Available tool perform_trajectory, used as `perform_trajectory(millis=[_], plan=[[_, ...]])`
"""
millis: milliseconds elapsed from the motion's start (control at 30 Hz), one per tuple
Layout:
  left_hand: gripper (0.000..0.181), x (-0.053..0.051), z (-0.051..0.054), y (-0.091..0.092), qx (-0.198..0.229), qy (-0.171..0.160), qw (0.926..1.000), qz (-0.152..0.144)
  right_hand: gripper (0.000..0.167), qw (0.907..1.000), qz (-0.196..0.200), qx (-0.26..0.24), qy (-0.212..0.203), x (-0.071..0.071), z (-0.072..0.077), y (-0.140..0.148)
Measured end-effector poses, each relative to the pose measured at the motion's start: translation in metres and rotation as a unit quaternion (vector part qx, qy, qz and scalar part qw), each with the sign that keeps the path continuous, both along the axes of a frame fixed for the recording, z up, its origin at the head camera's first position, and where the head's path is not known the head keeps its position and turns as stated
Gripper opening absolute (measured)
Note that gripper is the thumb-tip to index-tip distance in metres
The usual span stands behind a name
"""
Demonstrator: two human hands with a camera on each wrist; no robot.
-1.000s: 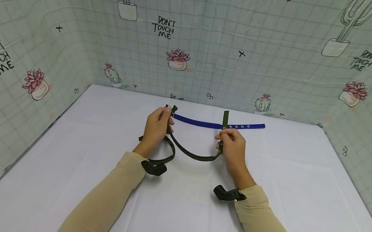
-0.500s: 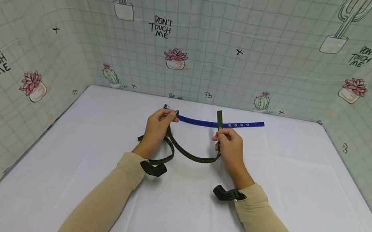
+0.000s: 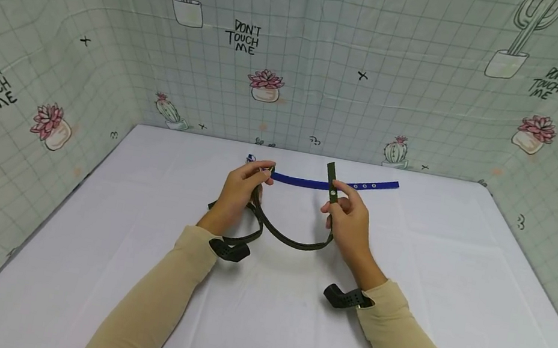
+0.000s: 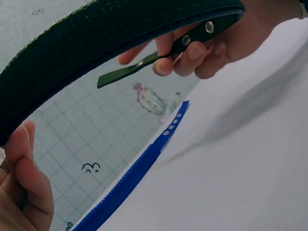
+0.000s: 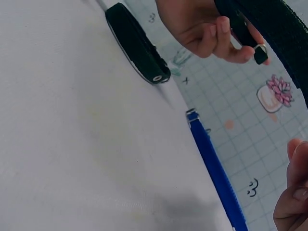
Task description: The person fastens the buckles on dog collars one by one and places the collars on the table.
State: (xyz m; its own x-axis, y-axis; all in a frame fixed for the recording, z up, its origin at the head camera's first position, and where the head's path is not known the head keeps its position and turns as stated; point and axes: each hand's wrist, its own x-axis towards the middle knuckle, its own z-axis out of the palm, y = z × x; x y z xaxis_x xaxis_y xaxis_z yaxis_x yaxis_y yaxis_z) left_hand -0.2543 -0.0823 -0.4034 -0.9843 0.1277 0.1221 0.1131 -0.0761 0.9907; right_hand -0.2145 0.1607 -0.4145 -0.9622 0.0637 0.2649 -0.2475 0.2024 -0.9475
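Pinching both ends of the bowed dark-green eyeleted strap (image 3: 297, 245) with left fingers (image 3: 258, 166) and right fingers (image 3: 351, 193); could twist or spring free if gripped too lightly.

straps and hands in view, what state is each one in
held green strap: unfastened, sagging between its two held ends
blue strap: unfastened, stretched out on the table
other green strap: curled on the table, fastening unclear
left hand: gripping one end of the held green strap
right hand: pinching its other end
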Motion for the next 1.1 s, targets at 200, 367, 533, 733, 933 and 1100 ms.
perform_trajectory(millis=[200,367,533,733,933,1100], plan=[[0.022,0.004,0.003,0.002,0.018,0.003,0.9997,-0.017,0.059,0.9999,0.01,0.004,0.006,0.004,0.001,0.001],[0.014,0.006,0.004,0.005,0.013,0.006,0.9998,-0.013,0.054,0.9999,0.01,0.003,0.005,0.003,-0.001,0.001],[0.018,0.007,0.003,0.007,-0.002,0.014,0.9999,-0.004,0.046,0.9998,0.018,-0.005,0.003,0.003,-0.003,-0.001],[0.02,0.009,0.004,0.01,0.029,0.007,0.9995,0.003,0.04,0.9997,0.02,-0.002,0.013,0.003,-0.004,-0.002],[0.029,0.01,0.007,0.011,0.076,-0.016,0.997,-0.009,0.039,0.9996,0.021,0.013,0.016,0.005,-0.001,-0.004],[0.038,0.012,0.007,0.013,0.085,-0.023,0.9959,-0.021,0.038,0.9994,0.008,0.029,0.013,0.007,0.0,-0.005]])
